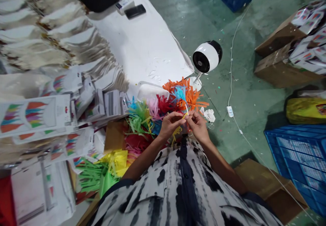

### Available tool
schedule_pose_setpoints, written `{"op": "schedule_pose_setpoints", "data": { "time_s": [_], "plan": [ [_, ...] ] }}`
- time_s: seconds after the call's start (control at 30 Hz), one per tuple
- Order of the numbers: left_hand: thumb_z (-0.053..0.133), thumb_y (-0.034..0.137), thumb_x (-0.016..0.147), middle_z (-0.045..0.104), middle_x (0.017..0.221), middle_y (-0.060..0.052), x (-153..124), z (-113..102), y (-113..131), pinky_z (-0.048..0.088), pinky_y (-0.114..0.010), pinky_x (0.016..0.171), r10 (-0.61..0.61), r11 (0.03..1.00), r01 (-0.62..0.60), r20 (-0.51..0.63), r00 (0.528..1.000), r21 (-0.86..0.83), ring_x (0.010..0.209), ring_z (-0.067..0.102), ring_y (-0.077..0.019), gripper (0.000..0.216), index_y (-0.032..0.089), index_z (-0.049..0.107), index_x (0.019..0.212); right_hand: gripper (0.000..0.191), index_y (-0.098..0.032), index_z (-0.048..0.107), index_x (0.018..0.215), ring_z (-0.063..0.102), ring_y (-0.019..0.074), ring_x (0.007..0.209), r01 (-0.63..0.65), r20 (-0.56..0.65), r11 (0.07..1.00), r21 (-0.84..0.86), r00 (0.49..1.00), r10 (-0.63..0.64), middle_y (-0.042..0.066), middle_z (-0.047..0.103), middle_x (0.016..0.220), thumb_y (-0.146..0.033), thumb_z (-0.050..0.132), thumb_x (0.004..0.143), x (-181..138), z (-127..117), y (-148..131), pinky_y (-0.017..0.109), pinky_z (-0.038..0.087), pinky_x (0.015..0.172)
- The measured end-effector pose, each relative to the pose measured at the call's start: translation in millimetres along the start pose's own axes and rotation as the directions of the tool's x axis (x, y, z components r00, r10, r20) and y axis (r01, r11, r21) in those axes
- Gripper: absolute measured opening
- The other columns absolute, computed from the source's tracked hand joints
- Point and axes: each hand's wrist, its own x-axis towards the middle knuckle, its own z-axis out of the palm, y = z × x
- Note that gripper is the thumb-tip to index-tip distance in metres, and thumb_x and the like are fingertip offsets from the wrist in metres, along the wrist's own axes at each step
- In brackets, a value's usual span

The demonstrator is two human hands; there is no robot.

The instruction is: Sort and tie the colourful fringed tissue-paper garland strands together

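My left hand [172,125] and my right hand [198,127] meet in front of my body, both closed in a pinch. Between their fingertips shows a small yellow paper piece [185,116]. A thin white strip [187,108] runs up from my right fingertips to a light blue paper tassel [179,93]. That tassel lies over orange paper tassels [196,98]. Dark red [164,102], pink [153,109] and green tassels [139,120] lie left of my hands. Some yellow fringe [176,135] shows below my left hand. Exactly how the fingers grip is too small to make out.
A white table [150,39] carries a phone [135,12] and stacked white packs [84,39]. Printed tassel packages [35,114] crowd the left. A white fan [207,57] stands ahead. Cardboard boxes [280,66], a blue crate [297,165] and a cable [231,63] are on the right.
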Motion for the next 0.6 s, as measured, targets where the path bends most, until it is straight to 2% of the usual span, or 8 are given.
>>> {"op": "schedule_pose_setpoints", "data": {
  "time_s": [0.2, 0.3, 0.4, 0.6],
  "plan": [
    [0.096, 0.038, 0.069, 0.072, 0.081, 0.000, 0.1, -0.1, -0.3, 0.056, -0.027, 0.074, 0.034, 0.999, -0.035, -0.012, 0.999, -0.038, 0.073, 0.067, -0.0128, 0.035, 0.017, 0.074, 0.086, 0.030, -0.024, 0.063, 0.087, 0.050, 0.0122, 0.064, 0.041, 0.008, 0.999, -0.023, 0.999, -0.041, -0.004, 0.058, 0.073, -0.053, 0.070, 0.095, 0.8, 0.5, -3.2, 0.026, 0.043, 0.064],
    [0.096, 0.035, 0.069, 0.072, 0.081, 0.001, 0.6, -1.0, -2.2, 0.055, -0.026, 0.075, 0.047, 0.997, -0.048, -0.022, 0.999, -0.058, 0.074, 0.067, -0.0116, 0.033, 0.018, 0.075, 0.085, 0.030, -0.024, 0.065, 0.092, 0.050, 0.0125, 0.064, 0.049, 0.016, 0.998, -0.036, 0.999, -0.048, -0.004, 0.057, 0.073, -0.054, 0.071, 0.094, 0.8, 0.2, -2.2, 0.026, 0.043, 0.065],
    [0.097, 0.035, 0.068, 0.072, 0.081, 0.001, 1.9, -1.8, -4.7, 0.055, -0.025, 0.075, 0.044, 0.996, -0.046, -0.025, 0.999, -0.074, 0.074, 0.067, -0.0115, 0.032, 0.018, 0.075, 0.085, 0.030, -0.025, 0.065, 0.099, 0.050, 0.0127, 0.065, 0.062, 0.028, 0.996, -0.067, 0.998, -0.060, -0.005, 0.055, 0.073, -0.054, 0.070, 0.095, 0.6, -0.6, -0.4, 0.026, 0.044, 0.064],
    [0.098, 0.034, 0.066, 0.074, 0.084, 0.000, 1.4, -1.7, -4.9, 0.055, -0.028, 0.077, 0.016, 0.995, -0.017, -0.006, 1.000, -0.096, 0.077, 0.068, -0.0138, 0.032, 0.018, 0.076, 0.083, 0.029, -0.024, 0.062, 0.096, 0.052, 0.0137, 0.067, 0.067, 0.032, 0.990, -0.124, 0.997, -0.063, -0.003, 0.057, 0.078, -0.053, 0.066, 0.098, -0.5, -2.9, 2.7, 0.027, 0.044, 0.064]
  ]
}}
